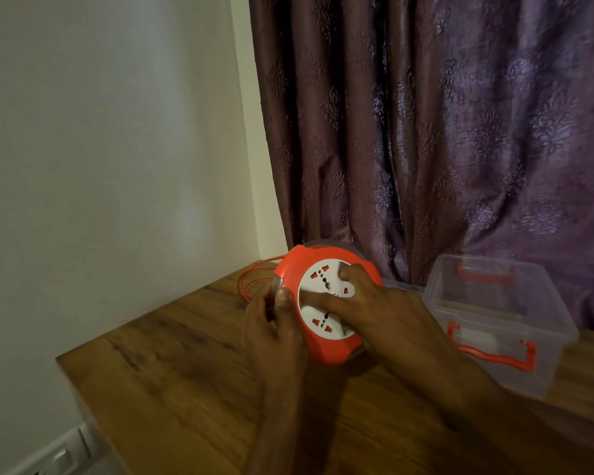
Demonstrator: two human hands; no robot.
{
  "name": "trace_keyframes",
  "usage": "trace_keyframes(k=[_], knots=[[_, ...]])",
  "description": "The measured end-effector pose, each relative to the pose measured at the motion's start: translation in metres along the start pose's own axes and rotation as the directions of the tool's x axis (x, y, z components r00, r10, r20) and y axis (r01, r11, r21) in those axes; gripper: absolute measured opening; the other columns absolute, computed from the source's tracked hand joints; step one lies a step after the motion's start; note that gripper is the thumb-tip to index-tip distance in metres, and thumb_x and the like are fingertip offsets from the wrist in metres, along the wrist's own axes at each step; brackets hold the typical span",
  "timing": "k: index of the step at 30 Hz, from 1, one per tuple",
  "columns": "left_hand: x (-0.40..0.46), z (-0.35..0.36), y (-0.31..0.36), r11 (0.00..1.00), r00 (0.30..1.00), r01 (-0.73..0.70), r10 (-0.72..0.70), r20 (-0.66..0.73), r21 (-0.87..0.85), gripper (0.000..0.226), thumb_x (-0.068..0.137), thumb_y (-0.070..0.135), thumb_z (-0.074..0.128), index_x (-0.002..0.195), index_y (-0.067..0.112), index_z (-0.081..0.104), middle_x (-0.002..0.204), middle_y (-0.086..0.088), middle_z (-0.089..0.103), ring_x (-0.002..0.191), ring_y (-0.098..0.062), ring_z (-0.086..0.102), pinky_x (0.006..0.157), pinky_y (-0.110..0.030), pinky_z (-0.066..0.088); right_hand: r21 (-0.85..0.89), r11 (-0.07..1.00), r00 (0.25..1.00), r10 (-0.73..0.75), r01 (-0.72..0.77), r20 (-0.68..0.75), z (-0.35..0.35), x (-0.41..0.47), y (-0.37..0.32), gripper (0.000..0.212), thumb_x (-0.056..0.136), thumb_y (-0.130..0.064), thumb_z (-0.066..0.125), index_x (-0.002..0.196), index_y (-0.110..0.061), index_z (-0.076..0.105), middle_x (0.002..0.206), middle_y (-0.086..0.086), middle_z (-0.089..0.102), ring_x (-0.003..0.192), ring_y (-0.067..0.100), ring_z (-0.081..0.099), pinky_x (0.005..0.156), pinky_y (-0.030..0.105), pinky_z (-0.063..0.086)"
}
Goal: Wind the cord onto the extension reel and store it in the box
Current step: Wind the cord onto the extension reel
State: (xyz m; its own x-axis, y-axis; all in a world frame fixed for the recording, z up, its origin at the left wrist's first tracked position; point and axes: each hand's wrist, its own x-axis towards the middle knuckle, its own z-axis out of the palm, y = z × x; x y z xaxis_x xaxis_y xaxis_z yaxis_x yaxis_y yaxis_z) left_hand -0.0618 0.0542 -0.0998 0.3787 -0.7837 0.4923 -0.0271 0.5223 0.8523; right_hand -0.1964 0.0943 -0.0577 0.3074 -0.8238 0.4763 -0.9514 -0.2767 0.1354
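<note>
Head view: our left hand (pixel 271 332) clamps the round orange plastic extension reel (pixel 326 303) on the wooden tabletop (pixel 186 371), right hand (pixel 374 310) pressing its white hub (loose thin orange cord (pixel 251 279) could snag), clear plastic box (pixel 494 320) beside.

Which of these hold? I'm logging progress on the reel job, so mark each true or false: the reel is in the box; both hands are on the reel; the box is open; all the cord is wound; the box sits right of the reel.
1. The reel is in the box. False: it is outside, by the table.
2. Both hands are on the reel. True: left hand, right hand.
3. The box is open. True.
4. All the cord is wound. False: loops hang loose at the left.
5. The box sits right of the reel. True.
</note>
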Motion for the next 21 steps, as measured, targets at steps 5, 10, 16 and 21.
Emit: trace_keyframes(k=[5,10,16,21], knots=[[-0.002,0.002,-0.001,0.998,0.998,-0.06,0.061,-0.012,0.029,0.021,0.083,0.056,0.049,0.1,0.044,0.055,0.097,0.018,0.064,0.081,-0.004,0.065,0.054,-0.012,0.049,0.061,0.994,0.989,0.094,-0.088,-0.114,0.005,0.003,0.001,0.065,0.085,-0.056,0.045,0.135,-0.058,0.005,0.126,-0.002,0.039,0.098,0.02,0.058,0.063,0.028,0.044],[-0.004,0.005,0.0,0.993,0.997,-0.068,0.07,-0.022,0.095,0.028,0.083,0.058,0.049,0.1,0.038,0.059,0.092,0.021,0.063,0.079,-0.001,0.063,0.057,-0.009,0.045,0.238,0.942,0.946,0.278,-0.236,-0.165,0.013,0.003,0.003,0.07,0.072,-0.074,0.037,0.136,-0.054,0.016,0.125,-0.008,0.052,0.107,0.02,0.056,0.081,0.037,0.049],[-0.003,0.004,-0.002,0.994,0.998,-0.061,0.062,-0.009,0.094,0.027,0.081,0.059,0.048,0.098,0.04,0.057,0.091,0.023,0.061,0.08,0.0,0.061,0.062,-0.015,0.046,0.283,0.911,0.916,0.359,-0.301,-0.181,0.018,0.005,-0.001,0.072,0.069,-0.078,0.042,0.134,-0.049,0.028,0.117,-0.009,0.061,0.099,0.017,0.06,0.079,0.033,0.049],[-0.003,0.004,0.0,0.996,1.0,-0.03,0.03,0.001,0.089,0.015,0.08,0.059,0.047,0.089,0.048,0.053,0.087,0.028,0.058,0.077,-0.001,0.061,0.058,-0.012,0.042,0.272,0.901,0.886,0.403,-0.34,-0.228,0.02,0.006,-0.005,0.076,0.067,-0.081,0.039,0.133,-0.044,0.031,0.109,-0.007,0.066,0.095,0.021,0.062,0.075,0.033,0.048]])
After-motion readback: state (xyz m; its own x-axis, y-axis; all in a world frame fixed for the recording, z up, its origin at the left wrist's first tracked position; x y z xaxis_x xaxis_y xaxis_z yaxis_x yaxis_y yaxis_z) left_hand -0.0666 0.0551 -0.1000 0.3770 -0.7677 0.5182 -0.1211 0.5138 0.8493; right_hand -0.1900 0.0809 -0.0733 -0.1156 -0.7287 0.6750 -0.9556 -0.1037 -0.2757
